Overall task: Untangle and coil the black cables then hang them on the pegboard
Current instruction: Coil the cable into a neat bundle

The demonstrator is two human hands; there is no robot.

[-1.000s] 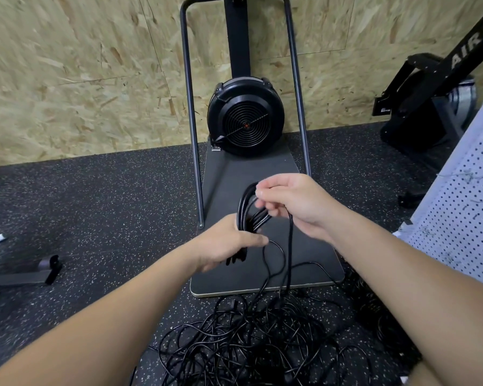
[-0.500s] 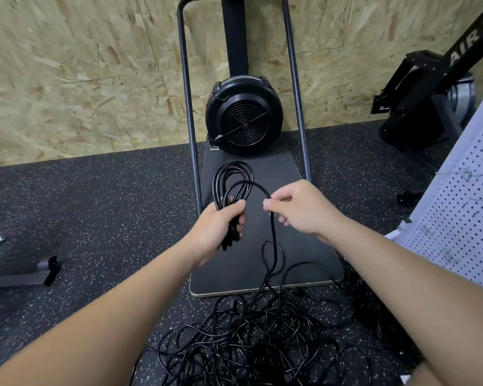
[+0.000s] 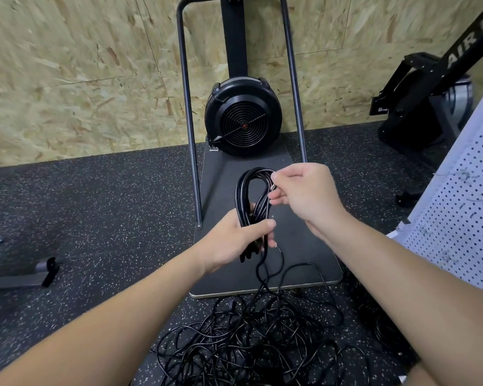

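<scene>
My left hand [image 3: 234, 240] grips the lower part of a small coil of black cable [image 3: 244, 190], whose loops stand up above my fist. At the coil's upper right side, my right hand [image 3: 304, 196] pinches the strands with thumb and fingers. The free end of the cable runs down from my left hand into a tangled heap of black cables [image 3: 257, 338] on the floor between my forearms. The white pegboard [image 3: 469, 190] leans at the right edge of the view.
A black fan unit [image 3: 243, 118] on a dark platform [image 3: 304, 268] with a metal frame stands right behind the coil. Black exercise equipment [image 3: 418, 107] is at the back right, against the chipboard wall. A dark metal bar [image 3: 20, 277] lies on the speckled floor at left.
My right hand has brought another loop of cable up onto the coil and now pinches the coil's upper right side. My left hand has kept its grip.
</scene>
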